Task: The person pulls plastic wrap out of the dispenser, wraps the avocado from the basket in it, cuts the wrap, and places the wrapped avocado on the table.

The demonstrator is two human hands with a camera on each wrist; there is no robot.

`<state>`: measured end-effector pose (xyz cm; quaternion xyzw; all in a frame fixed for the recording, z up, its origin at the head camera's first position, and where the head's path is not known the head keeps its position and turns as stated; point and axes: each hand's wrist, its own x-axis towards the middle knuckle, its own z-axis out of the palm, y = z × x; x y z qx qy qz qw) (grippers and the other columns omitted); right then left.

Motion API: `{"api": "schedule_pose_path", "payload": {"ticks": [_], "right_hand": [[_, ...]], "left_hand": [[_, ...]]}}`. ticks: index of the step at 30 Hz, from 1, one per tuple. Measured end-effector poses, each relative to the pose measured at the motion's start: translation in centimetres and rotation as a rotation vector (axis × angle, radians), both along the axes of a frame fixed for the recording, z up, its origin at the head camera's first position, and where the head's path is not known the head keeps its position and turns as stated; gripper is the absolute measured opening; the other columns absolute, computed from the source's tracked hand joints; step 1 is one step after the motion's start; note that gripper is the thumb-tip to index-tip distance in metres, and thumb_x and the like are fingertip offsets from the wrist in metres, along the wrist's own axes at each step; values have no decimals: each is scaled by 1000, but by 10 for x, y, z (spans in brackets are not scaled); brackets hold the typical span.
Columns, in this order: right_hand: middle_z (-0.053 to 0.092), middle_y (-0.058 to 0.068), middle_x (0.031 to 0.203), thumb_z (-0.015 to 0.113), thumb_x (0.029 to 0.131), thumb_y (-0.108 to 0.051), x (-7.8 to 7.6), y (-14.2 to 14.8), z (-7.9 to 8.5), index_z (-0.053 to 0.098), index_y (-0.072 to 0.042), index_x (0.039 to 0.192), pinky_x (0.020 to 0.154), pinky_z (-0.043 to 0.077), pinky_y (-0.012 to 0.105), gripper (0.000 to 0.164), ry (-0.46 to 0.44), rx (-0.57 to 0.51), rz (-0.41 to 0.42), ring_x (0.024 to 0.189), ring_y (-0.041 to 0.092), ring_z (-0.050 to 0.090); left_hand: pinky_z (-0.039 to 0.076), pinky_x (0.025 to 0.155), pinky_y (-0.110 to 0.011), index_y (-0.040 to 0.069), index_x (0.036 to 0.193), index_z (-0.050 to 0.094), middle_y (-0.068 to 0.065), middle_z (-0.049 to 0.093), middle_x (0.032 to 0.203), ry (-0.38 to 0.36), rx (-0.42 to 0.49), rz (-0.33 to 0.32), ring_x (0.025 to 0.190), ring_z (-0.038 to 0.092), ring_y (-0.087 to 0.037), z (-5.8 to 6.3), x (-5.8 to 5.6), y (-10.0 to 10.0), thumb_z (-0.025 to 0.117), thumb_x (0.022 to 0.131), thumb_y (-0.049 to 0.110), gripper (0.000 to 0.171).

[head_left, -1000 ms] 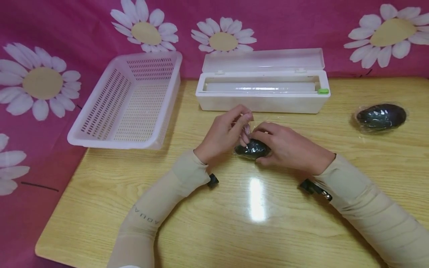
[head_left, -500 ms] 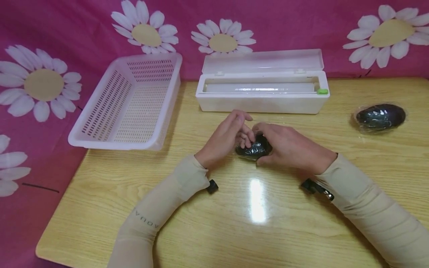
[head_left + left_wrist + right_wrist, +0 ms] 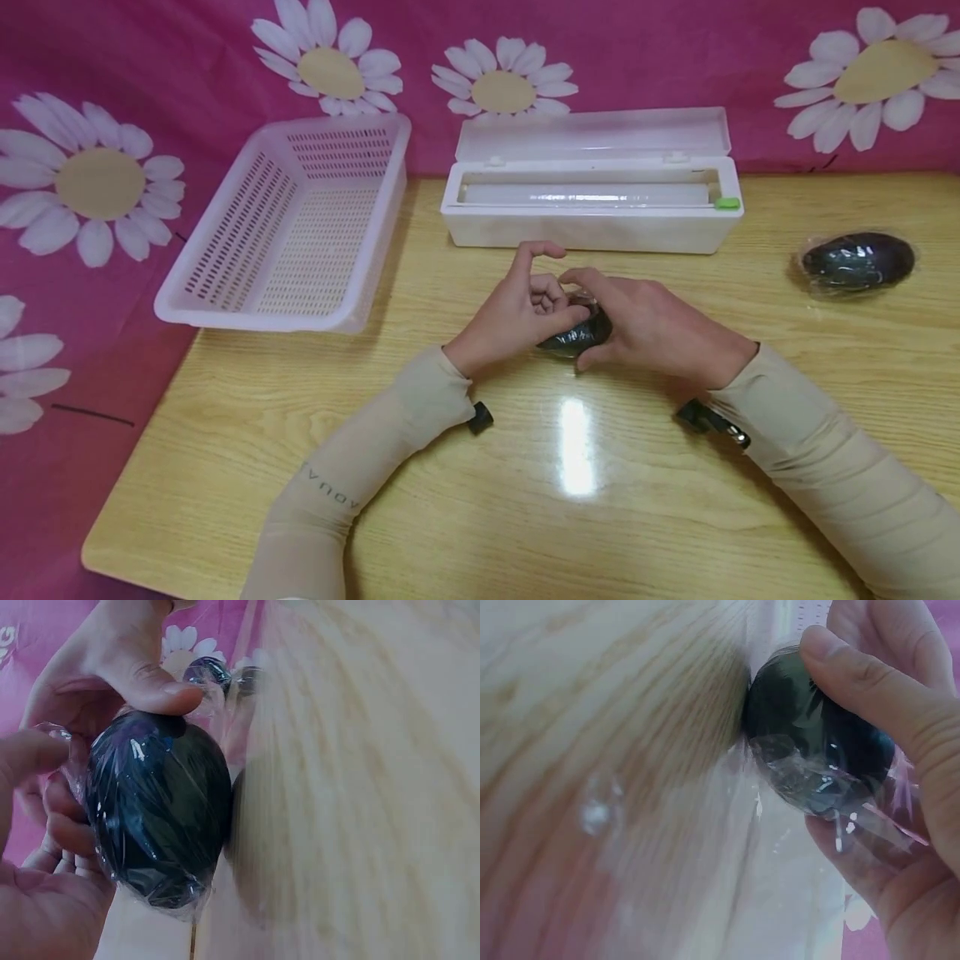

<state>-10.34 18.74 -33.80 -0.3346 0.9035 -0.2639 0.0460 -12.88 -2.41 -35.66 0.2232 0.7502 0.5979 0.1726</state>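
Observation:
In the head view my right hand [image 3: 648, 325] holds a dark, glossy eggplant [image 3: 573, 340] wrapped in cling film, low over the table or on it. Its thumb and fingers span the eggplant from either side, as the wrapped eggplant [image 3: 817, 735] in the right wrist view shows. My left hand [image 3: 517, 312] is at the eggplant's left, thumb against the film, index finger raised and bent, other fingers curled. A loose tuft of cling film [image 3: 64, 735] stands by the left thumb in the left wrist view; whether it is pinched cannot be told.
Behind my hands stands a white cling film dispenser [image 3: 592, 229], lid up, with a film roll [image 3: 585, 195] inside. A white perforated basket [image 3: 255, 321] is at the back left. Another wrapped eggplant [image 3: 858, 260] lies on the wooden table [image 3: 480, 517] at the right.
My left thumb has come down onto the wrapped eggplant, while the left index finger has lifted and bent. The right hand keeps its hold almost in place.

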Motion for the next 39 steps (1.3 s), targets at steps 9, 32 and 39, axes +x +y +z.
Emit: {"api": "schedule_pose_path", "payload": {"ticks": [9,32,39], "right_hand": [[73,0,95,95,72,-33,0,1,-1,58,-13,106,70,56,32,54,62,-4,15,81,10,65],[73,-1,89,93,72,-37,-1,1,-5,53,-12,102,66,55,29,56,81,-21,12,76,9,65],[69,-8,89,90,77,-38,0,4,6,55,-17,101,67,53,24,47,18,18,34,75,2,63]], "left_hand": [[47,75,-24,10,134,44,-1,58,85,75,-138,-24,77,54,-14,7,-4,-10,73,96,19,49],[55,94,-30,19,122,62,0,73,119,68,-504,-162,105,68,-12,6,-20,-11,66,99,50,39],[53,92,-28,22,118,60,5,71,116,-2,-532,-155,106,64,-10,9,-16,-5,74,90,57,47]]}}
